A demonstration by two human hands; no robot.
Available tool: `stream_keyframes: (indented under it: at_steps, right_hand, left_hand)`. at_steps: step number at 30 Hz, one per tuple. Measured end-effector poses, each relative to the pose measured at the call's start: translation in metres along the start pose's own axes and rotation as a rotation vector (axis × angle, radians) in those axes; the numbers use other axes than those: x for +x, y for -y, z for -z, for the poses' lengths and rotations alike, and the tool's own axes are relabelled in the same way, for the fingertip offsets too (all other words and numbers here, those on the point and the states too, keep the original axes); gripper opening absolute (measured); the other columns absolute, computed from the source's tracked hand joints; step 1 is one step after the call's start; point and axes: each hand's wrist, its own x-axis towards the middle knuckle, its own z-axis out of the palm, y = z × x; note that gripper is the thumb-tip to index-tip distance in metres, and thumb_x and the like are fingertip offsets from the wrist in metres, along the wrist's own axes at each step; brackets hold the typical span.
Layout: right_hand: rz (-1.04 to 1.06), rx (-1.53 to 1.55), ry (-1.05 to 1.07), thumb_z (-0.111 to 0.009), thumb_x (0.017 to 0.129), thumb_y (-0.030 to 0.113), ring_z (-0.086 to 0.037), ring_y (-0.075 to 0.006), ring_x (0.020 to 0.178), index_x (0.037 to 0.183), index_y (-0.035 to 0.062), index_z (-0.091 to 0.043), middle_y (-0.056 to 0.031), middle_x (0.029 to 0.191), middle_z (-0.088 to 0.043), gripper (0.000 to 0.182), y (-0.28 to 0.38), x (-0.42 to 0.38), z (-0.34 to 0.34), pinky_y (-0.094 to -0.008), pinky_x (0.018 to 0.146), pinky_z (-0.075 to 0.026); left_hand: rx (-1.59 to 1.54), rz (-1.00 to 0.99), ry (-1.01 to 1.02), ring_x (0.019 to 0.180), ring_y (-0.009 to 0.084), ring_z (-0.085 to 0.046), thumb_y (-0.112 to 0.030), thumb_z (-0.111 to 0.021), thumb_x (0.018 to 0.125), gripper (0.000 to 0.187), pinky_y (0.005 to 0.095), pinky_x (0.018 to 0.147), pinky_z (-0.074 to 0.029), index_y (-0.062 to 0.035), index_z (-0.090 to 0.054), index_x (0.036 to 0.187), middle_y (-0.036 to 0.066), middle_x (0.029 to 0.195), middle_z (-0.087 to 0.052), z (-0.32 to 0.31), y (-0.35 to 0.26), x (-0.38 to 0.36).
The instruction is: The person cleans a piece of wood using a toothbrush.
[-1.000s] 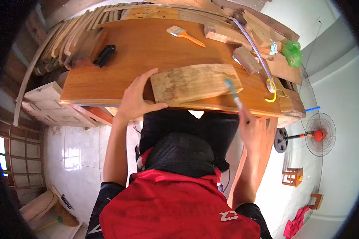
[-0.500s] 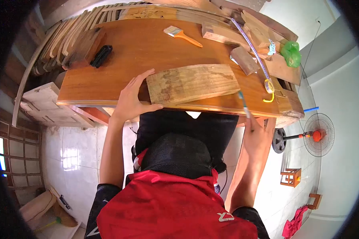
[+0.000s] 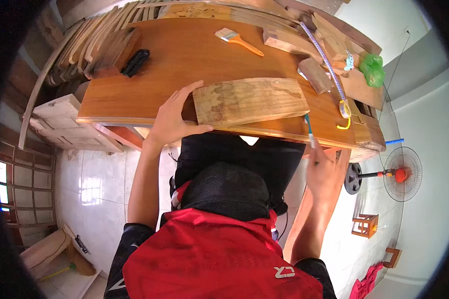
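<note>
A slightly curved wooden block [image 3: 251,101] lies near the front edge of the brown table. My left hand [image 3: 175,119] grips its left end, with the thumb along the near edge and the fingers reaching up the far corner. Held in my right hand [image 3: 320,164] is a teal and white toothbrush [image 3: 309,125]. Its head meets the block's lower right corner. The right fingers are closed around the handle and a little blurred.
On the table [image 3: 184,55] lie a paintbrush [image 3: 238,41], a black tool [image 3: 135,63], a smaller wood block [image 3: 315,75] and an extended tape measure [image 3: 344,108]. Wood pieces and a green plastic bag [image 3: 372,70] sit at the right. A fan [image 3: 400,174] stands beyond.
The whole view has shifted, so the table and block appear slightly farther right. The toothbrush has moved slightly at the block's right corner, while my left hand keeps its grip.
</note>
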Motion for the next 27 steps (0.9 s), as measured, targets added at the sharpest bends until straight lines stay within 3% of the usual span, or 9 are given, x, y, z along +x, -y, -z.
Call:
stream_keyframes:
  at_steps: [3,4,7,9,11,13,19,23,27]
  right_hand:
    - [-0.235,0.357,0.034,-0.063,0.108,0.016,-0.077,-0.0236,0.095,0.145,0.0124,-0.071,-0.0255,0.101,-0.078,0.038,-0.03,-0.002,-0.002,-0.0386,0.087,-0.06]
    - [-0.214,0.394,0.063,-0.058,0.111,0.012,-0.079,-0.0225,0.098,0.152,0.0068,-0.063,-0.0219,0.115,-0.079,0.042,-0.027,-0.002,0.004,-0.0377,0.077,-0.059]
    - [0.123,0.466,0.009,-0.06,0.11,0.014,-0.079,-0.0274,0.111,0.15,0.0048,-0.063,-0.0208,0.128,-0.077,0.041,-0.009,-0.012,-0.02,-0.0366,0.088,-0.061]
    - [0.168,0.56,0.051,-0.063,0.108,0.013,-0.075,-0.0325,0.121,0.148,0.0084,-0.065,-0.0214,0.135,-0.073,0.041,0.025,-0.022,-0.039,-0.0374,0.095,-0.06]
    - [0.248,0.716,0.118,-0.07,0.104,0.01,-0.073,-0.0381,0.118,0.145,0.0172,-0.07,-0.0227,0.131,-0.073,0.041,0.045,-0.034,-0.052,-0.0399,0.093,-0.061]
    - [0.183,0.658,0.244,-0.069,0.105,0.009,-0.074,-0.0359,0.119,0.145,0.017,-0.07,-0.0219,0.129,-0.074,0.041,0.05,-0.035,-0.043,-0.04,0.09,-0.061]
    - [0.172,0.417,-0.144,-0.061,0.112,0.022,-0.082,-0.0302,0.085,0.148,0.0211,-0.068,-0.0185,0.12,-0.079,0.038,0.002,-0.005,-0.059,-0.0388,0.065,-0.06]
    - [0.359,0.697,0.19,-0.069,0.104,0.011,-0.079,-0.0346,0.107,0.145,0.0186,-0.071,-0.0201,0.124,-0.076,0.041,0.065,-0.035,-0.044,-0.0402,0.085,-0.061]
    - [0.16,0.734,0.243,-0.065,0.108,0.007,-0.07,-0.0225,0.129,0.146,0.0084,-0.068,-0.0191,0.139,-0.073,0.039,0.063,-0.022,-0.023,-0.0345,0.109,-0.053]
  left_hand:
    - [-0.005,0.0,-0.015,0.142,0.0375,-0.057,-0.038,-0.098,0.067,0.107,0.0466,0.121,-0.043,-0.0157,-0.05,0.16,0.015,0.154,-0.06,-0.003,0.003,-0.003]
    - [0.001,0.0,-0.013,0.142,0.0376,-0.057,-0.038,-0.098,0.067,0.107,0.0466,0.121,-0.043,-0.0158,-0.05,0.16,0.015,0.154,-0.06,-0.003,0.003,-0.002]
    - [-0.011,-0.012,-0.01,0.143,0.0375,-0.056,-0.037,-0.098,0.067,0.106,0.0468,0.122,-0.043,-0.0167,-0.05,0.16,0.015,0.155,-0.06,-0.004,0.003,-0.001]
    - [-0.013,-0.015,-0.01,0.144,0.0374,-0.056,-0.038,-0.098,0.067,0.107,0.0469,0.122,-0.043,-0.0174,-0.05,0.16,0.015,0.155,-0.059,-0.002,0.002,-0.001]
    - [0.002,-0.002,-0.012,0.144,0.0372,-0.055,-0.038,-0.098,0.067,0.107,0.0471,0.122,-0.042,-0.0178,-0.05,0.16,0.015,0.156,-0.059,-0.001,-0.001,-0.002]
    - [-0.012,0.004,-0.011,0.144,0.0373,-0.055,-0.038,-0.099,0.066,0.108,0.0471,0.122,-0.042,-0.0184,-0.05,0.16,0.015,0.156,-0.059,0.0,-0.001,-0.003]
    - [-0.004,0.0,-0.041,0.143,0.0379,-0.056,-0.038,-0.099,0.066,0.105,0.0469,0.122,-0.043,-0.0169,-0.052,0.158,0.016,0.155,-0.06,-0.002,0.003,0.0]
    - [0.089,-0.093,-0.053,0.13,0.0393,-0.066,-0.041,-0.097,0.068,0.099,0.0465,0.114,-0.05,-0.0157,-0.054,0.154,0.018,0.143,-0.068,0.0,-0.006,0.0]
    - [0.096,0.023,-0.096,0.11,0.0386,-0.074,-0.052,-0.092,0.073,0.08,0.0452,0.102,-0.056,-0.009,-0.067,0.136,0.019,0.118,-0.077,-0.002,-0.045,0.003]
